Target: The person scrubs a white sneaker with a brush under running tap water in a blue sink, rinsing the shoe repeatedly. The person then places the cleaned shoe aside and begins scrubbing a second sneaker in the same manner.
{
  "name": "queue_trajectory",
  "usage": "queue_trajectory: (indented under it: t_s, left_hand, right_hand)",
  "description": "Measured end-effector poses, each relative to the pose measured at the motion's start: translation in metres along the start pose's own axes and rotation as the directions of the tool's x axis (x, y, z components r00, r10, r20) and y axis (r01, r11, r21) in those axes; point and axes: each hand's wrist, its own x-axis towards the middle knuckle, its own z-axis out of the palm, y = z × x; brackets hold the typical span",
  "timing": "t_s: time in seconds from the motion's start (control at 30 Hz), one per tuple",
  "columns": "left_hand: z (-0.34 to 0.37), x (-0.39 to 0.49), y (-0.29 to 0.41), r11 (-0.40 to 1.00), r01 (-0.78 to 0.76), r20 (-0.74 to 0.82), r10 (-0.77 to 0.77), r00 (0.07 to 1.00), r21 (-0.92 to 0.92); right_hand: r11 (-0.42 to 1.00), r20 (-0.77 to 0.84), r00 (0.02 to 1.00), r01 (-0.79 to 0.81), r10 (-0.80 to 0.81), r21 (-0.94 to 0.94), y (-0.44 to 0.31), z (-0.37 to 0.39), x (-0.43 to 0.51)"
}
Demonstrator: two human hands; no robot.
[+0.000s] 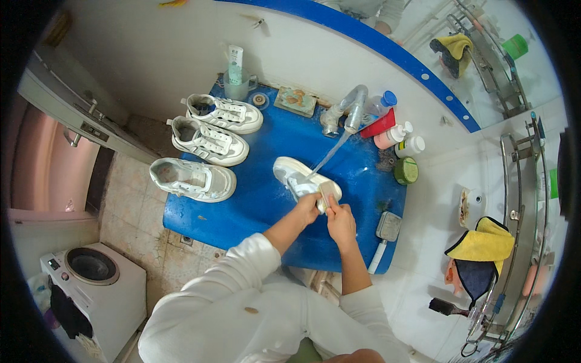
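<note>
A white sneaker (288, 169) lies tilted in the blue sink basin (254, 190), under a stream of water from the metal faucet (355, 106). My left hand (308, 209) grips the near side of the sneaker; its fingers are partly hidden. In my right hand (341, 223) is a small pale scrubbing brush (326, 192), pressed against the shoe. To the left, on the blue counter, stand three more white sneakers: a far one (240, 115), a middle one (222, 145) and a near one (213, 183), its tongue and opening facing up.
A white-handled brush (385, 231) lies at the counter's right edge. Behind the basin are a soap dish (295, 101), a cup (237, 88) with a tube, and several bottles, including a pink pump bottle (386, 137). A metal rack (513, 218) hangs on the right wall.
</note>
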Motion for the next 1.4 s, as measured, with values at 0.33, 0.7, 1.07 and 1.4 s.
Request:
queue_trajectory:
  t_s: [0.33,0.7,1.07,1.4]
  left_hand:
    - [-0.042,0.011,-0.037,0.910,-0.150,-0.161,0.093,0.983,-0.388]
    - [-0.024,0.007,-0.022,0.915,-0.088,-0.095,0.055,0.994,-0.394]
    - [-0.005,0.017,-0.029,0.669,-0.267,-0.293,0.077,0.953,-0.693]
    - [-0.005,0.035,-0.004,0.688,-0.436,-0.428,0.198,0.882,-0.580]
  right_hand:
    - [1.000,0.011,1.000,-0.009,0.009,0.017,0.022,0.060,0.039]
    - [0.975,0.129,0.983,0.152,-0.132,-0.160,0.004,0.062,0.066]
    - [0.976,0.195,0.966,0.194,-0.172,-0.102,0.028,0.044,0.078]
    - [0.615,0.129,0.992,-0.106,0.006,0.781,0.061,0.106,0.083]
